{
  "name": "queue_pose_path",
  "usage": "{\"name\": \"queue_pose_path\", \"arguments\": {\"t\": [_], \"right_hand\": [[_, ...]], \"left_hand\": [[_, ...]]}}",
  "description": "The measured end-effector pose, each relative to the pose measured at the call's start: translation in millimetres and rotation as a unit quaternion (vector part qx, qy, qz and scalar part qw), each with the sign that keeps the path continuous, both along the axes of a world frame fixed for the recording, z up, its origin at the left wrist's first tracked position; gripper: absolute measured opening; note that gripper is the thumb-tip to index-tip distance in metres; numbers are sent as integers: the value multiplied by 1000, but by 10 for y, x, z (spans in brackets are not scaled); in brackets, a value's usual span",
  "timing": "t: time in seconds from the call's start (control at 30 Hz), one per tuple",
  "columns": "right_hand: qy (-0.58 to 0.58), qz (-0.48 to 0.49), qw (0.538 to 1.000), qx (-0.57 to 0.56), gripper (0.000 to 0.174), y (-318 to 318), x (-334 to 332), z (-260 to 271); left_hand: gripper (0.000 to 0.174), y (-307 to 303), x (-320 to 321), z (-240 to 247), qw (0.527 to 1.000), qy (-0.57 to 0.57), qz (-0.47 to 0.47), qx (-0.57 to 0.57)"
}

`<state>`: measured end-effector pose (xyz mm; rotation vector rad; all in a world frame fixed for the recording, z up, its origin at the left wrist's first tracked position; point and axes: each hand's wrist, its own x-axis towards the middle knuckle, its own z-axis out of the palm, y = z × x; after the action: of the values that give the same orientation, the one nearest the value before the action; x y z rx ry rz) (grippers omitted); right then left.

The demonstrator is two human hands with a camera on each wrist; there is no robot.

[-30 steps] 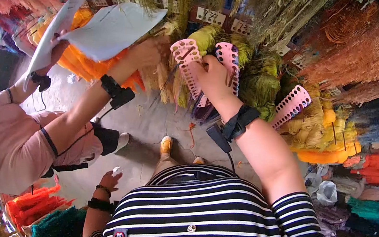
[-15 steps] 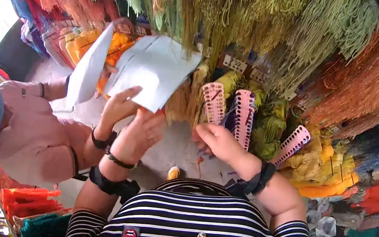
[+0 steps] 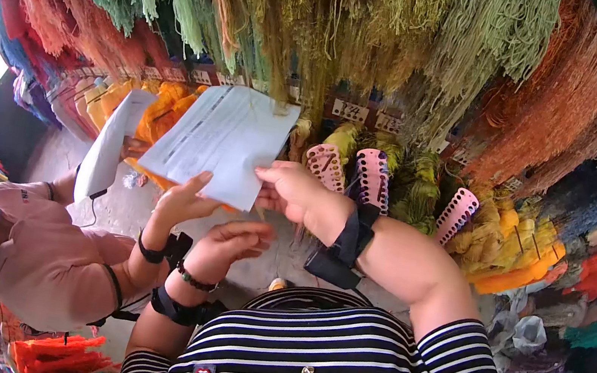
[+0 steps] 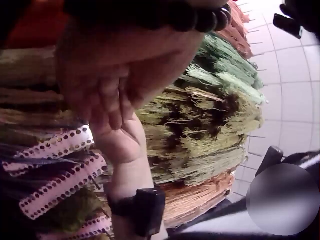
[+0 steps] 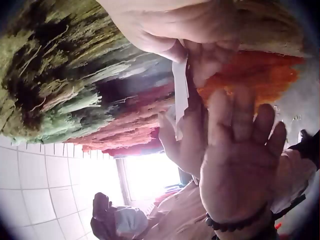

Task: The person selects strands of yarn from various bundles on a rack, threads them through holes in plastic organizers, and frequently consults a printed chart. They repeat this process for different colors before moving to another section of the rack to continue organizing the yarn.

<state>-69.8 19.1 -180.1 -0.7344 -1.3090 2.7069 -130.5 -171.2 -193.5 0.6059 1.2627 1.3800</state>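
My right hand [image 3: 305, 195] pinches the right edge of a printed paper sheet [image 3: 220, 145], thumb on top. Another person's hand [image 3: 185, 205] holds the sheet by its lower left edge. My left hand [image 3: 225, 245] is just below the paper, holding nothing. The right wrist view shows that left palm [image 5: 240, 155] with straight fingers, and the sheet [image 5: 180, 85] edge-on under my right hand [image 5: 185, 25]. Past my right hand are pink perforated cards [image 3: 373, 174] with dark threads.
Yarn hanks [image 3: 381, 30] in many colours hang along the rack above numbered labels [image 3: 351, 111]. A third pink card [image 3: 457, 215] lies by yellow skeins [image 3: 492, 248]. The person in pink [image 3: 46, 243] at left holds another folded paper [image 3: 112, 141].
My right hand has left the pink cards, moved left and taken the paper's edge. My left hand has risen to below the sheet. The other person has brought the paper closer.
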Motion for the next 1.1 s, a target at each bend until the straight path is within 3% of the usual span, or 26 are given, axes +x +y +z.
{"name": "queue_pose_path", "arguments": {"t": [0.07, 0.17, 0.2, 0.27, 0.33, 0.37, 0.43, 0.5, 0.53, 0.6, 0.67, 0.9, 1.1], "right_hand": [[-34, 20, 999, 37, 15, -95, 50, 105], [-56, 47, 991, 113, 14, -247, 300, 424], [-39, 55, 989, 131, 17, -250, 399, 490], [33, 116, 962, 246, 19, -126, 658, 626], [76, 156, 912, 371, 21, 109, 923, 692], [83, 163, 880, 438, 22, 218, 1047, 706], [36, 135, 918, 372, 19, 294, 1263, 698], [9, 125, 904, 408, 16, 379, 1416, 531], [11, 113, 904, 412, 15, 374, 1476, 458], [-22, 122, 885, 448, 14, 422, 1577, 395], [-20, 110, 910, 399, 15, 461, 1637, 280], [1, 21, 962, 273, 23, 370, 1658, 216], [54, -39, 932, 357, 26, 336, 1463, 265]], "left_hand": [[30, -58, -14, -132, 994, 78, -66, -33], [37, -111, -126, -547, 994, 62, 4, -94], [43, -82, -193, -666, 989, -46, 84, -111], [56, 12, -112, -569, 979, -107, 143, 98], [64, 70, 29, -95, 925, -251, 182, 222], [68, -42, -234, -362, 914, -284, 172, 234], [72, -59, -296, -343, 909, -312, 133, 241], [69, 49, -295, -98, 923, -298, 78, 232], [56, 102, -270, -36, 914, -303, 80, 257], [47, 167, -256, -16, 939, -212, 107, 249], [36, 237, -246, 65, 947, -186, 140, 223], [32, 297, -157, 181, 966, -96, 139, 198], [32, 301, -299, 305, 959, -21, 130, 250]]}}
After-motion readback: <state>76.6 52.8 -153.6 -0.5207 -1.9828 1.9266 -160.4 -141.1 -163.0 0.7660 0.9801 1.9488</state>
